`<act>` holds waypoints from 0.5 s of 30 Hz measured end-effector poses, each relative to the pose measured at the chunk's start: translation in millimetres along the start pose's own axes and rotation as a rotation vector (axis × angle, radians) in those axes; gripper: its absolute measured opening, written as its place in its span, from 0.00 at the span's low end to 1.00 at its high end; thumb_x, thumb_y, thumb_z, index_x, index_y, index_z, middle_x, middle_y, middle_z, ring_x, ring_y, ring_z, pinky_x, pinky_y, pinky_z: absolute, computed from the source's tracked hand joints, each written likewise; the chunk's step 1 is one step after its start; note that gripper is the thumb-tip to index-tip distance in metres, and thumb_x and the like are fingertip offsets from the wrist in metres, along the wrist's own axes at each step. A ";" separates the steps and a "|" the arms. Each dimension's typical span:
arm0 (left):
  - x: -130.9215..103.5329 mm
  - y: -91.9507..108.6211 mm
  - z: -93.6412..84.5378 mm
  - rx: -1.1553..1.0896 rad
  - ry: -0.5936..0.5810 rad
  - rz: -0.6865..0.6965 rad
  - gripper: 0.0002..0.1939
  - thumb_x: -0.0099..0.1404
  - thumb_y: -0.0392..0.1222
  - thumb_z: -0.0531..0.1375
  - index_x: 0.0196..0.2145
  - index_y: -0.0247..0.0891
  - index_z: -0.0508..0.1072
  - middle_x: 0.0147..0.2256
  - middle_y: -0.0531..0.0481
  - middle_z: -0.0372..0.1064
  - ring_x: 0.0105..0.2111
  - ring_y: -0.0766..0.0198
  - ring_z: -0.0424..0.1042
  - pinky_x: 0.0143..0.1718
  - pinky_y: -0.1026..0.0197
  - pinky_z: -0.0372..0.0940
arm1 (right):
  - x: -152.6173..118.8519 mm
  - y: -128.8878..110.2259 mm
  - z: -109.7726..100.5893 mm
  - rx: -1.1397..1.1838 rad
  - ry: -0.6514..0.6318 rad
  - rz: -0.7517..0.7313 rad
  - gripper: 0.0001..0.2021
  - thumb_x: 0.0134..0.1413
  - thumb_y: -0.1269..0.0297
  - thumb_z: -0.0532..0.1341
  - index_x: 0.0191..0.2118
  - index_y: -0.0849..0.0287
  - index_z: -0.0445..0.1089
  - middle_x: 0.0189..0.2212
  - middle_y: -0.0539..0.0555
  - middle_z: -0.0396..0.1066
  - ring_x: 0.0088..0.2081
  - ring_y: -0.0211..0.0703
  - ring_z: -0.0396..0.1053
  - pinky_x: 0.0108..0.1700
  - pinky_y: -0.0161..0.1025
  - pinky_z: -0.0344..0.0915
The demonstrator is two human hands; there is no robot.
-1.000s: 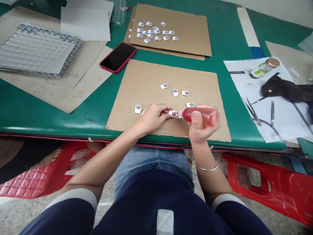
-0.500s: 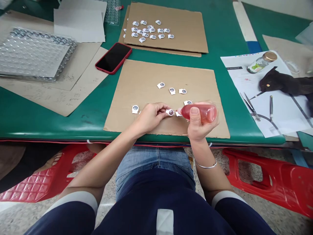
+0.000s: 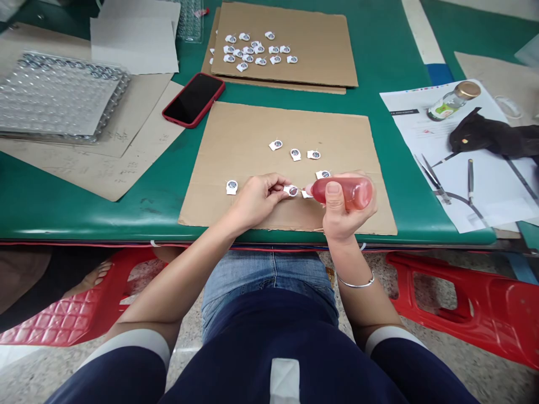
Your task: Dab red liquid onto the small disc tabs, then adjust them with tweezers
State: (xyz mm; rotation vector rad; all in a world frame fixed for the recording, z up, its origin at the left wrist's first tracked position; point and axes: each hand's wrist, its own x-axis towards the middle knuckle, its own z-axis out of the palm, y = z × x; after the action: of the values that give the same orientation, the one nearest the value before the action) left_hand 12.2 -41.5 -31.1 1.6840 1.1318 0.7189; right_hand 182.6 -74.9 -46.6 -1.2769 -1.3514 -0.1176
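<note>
Left hand (image 3: pixel 257 199) pinched nearly closed on a small white piece (image 3: pixel 291 191), over the near half of the front cardboard sheet (image 3: pixel 244 129). Right hand (image 3: pixel 342 223) wrapped round a red bottle (image 3: pixel 346 192), above the sheet's right half. Piece sits between hands, nozzle (image 3: pixel 309 189) aimed at it; contact too small to judge.

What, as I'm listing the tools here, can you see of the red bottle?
The red bottle is translucent and looks like soft plastic, with a pale pink, thin-tipped nozzle. It is held roughly sideways in the right hand, thumb across its side, above the cardboard sheet. The nozzle points left at a small white piece; whether they touch is unclear.
</note>
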 end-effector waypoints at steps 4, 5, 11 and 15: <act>-0.1 0.0 -0.3 0.008 0.006 0.003 0.10 0.61 0.41 0.60 0.39 0.36 0.75 0.36 0.47 0.76 0.34 0.65 0.73 0.36 0.63 0.64 | 1.1 -2.5 1.4 0.038 0.017 -0.031 0.11 0.52 0.54 0.59 0.36 0.55 0.63 0.29 0.49 0.67 0.32 0.38 0.69 0.33 0.41 0.69; 0.0 -0.2 -0.5 0.005 0.009 0.003 0.10 0.61 0.41 0.60 0.39 0.36 0.75 0.36 0.47 0.76 0.34 0.65 0.73 0.36 0.63 0.64 | 1.3 -3.1 1.8 0.051 0.025 -0.036 0.11 0.52 0.54 0.59 0.35 0.55 0.64 0.28 0.49 0.67 0.32 0.37 0.69 0.34 0.41 0.69; 1.4 -2.4 -1.6 -0.065 -0.003 -0.009 0.11 0.60 0.41 0.61 0.40 0.34 0.75 0.37 0.46 0.75 0.35 0.64 0.73 0.38 0.62 0.66 | 2.5 -5.2 0.5 0.088 0.112 -0.031 0.13 0.51 0.51 0.58 0.34 0.56 0.64 0.27 0.49 0.67 0.31 0.38 0.68 0.32 0.42 0.68; 1.6 -3.2 -1.7 -0.101 -0.006 -0.017 0.11 0.60 0.39 0.61 0.40 0.34 0.74 0.37 0.45 0.75 0.36 0.63 0.73 0.39 0.61 0.66 | 2.2 -4.7 -0.8 0.069 0.101 0.014 0.14 0.51 0.49 0.57 0.33 0.56 0.63 0.27 0.49 0.66 0.30 0.39 0.69 0.30 0.42 0.68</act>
State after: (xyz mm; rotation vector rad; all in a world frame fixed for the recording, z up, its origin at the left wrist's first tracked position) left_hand 10.2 -39.1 -33.5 1.5893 1.0868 0.7473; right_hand 180.5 -76.0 -41.9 -1.2069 -1.2498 -0.1224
